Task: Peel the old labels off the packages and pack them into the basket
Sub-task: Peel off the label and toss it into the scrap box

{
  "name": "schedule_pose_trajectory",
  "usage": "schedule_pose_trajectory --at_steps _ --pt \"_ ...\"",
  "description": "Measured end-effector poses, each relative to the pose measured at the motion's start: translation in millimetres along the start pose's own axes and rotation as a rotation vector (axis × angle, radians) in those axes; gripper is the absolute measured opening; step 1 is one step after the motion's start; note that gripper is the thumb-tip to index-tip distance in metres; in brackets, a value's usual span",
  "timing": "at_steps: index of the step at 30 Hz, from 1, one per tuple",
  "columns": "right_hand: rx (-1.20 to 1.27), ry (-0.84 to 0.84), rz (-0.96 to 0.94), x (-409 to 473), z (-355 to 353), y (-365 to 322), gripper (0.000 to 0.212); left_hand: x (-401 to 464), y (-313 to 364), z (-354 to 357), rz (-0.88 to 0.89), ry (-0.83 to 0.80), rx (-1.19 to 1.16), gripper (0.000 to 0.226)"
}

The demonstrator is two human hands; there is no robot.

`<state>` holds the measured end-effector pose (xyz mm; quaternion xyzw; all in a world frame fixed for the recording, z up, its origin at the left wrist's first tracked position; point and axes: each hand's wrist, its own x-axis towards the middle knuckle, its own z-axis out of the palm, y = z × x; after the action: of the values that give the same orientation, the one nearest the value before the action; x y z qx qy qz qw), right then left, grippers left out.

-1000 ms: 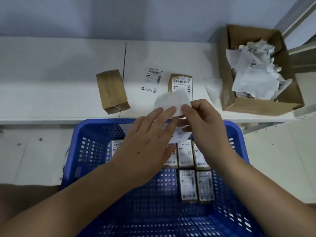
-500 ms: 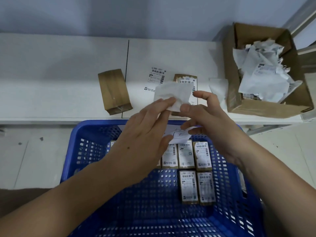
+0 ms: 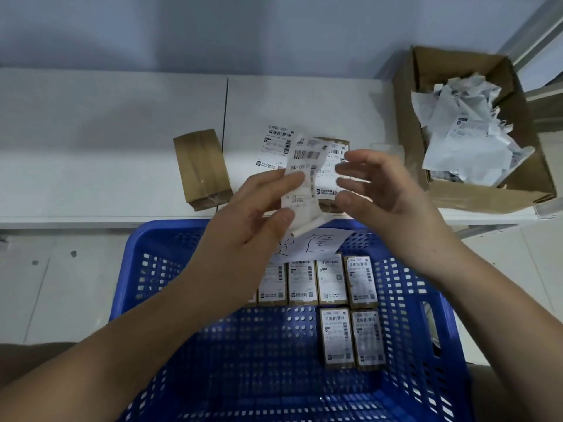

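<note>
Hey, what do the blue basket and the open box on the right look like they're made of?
The blue basket looks like molded plastic, slightly glossy, with a grid of punched holes. The open box looks like matte brown corrugated cardboard with creased flaps, though no corrugation shows.

The perforated blue plastic basket [image 3: 146,239] looks smooth and slightly glossy. The brown cardboard box [image 3: 487,190] is matt, holding crumpled white paper labels [image 3: 466,141]. The tape-wrapped brown cardboard package [image 3: 201,169] shines faintly.

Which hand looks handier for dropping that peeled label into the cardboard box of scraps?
Probably the right hand: it is open, empty and nearer the cardboard box on the right. The left hand pinches the label, so a handover would come first.
</note>
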<state>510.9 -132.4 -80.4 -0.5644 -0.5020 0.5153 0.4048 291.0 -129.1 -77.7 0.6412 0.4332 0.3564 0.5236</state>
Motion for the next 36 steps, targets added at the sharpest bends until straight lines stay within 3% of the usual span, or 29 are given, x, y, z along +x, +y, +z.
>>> schedule_pose_trajectory --at_steps 3,7,10,15,23,26,30,33,36 --pt "0.152 -0.029 0.006 0.9 11.0 1.0 0.040 4.7 4.1 0.7 -0.099 0.034 -0.172 0.043" --pt "0.188 0.034 -0.023 1.9 15.1 3.8 0.032 10.5 2.4 -1.9 -0.192 0.035 -0.322 0.044" --pt "0.125 0.041 -0.030 2.9 13.0 3.2 0.047 13.3 -3.3 -4.9 -0.213 -0.015 -0.298 0.054" --pt "-0.005 0.009 0.052 3.9 12.8 1.4 0.080 17.3 -13.6 -11.0 -0.154 -0.123 0.023 0.078" --pt "-0.164 -0.090 0.091 7.2 7.5 0.2 0.102 19.2 -12.2 -12.7 -0.207 -0.218 0.076 0.093" --pt "-0.059 -0.121 0.127 6.6 5.8 -0.3 0.096 20.5 -12.6 -14.2 -0.205 -0.227 0.072 0.093" --pt "0.311 -0.027 0.208 8.4 12.6 0.4 0.061 20.9 -15.0 -15.0 -0.201 -0.256 0.008 0.091" --pt "0.253 -0.004 0.201 8.0 11.5 2.2 0.064 21.3 -17.1 -14.6 -0.199 -0.262 0.012 0.088" --pt "0.016 0.062 0.170 6.9 9.7 2.9 0.071 23.5 -22.2 -15.9 -0.220 -0.266 0.032 0.083"
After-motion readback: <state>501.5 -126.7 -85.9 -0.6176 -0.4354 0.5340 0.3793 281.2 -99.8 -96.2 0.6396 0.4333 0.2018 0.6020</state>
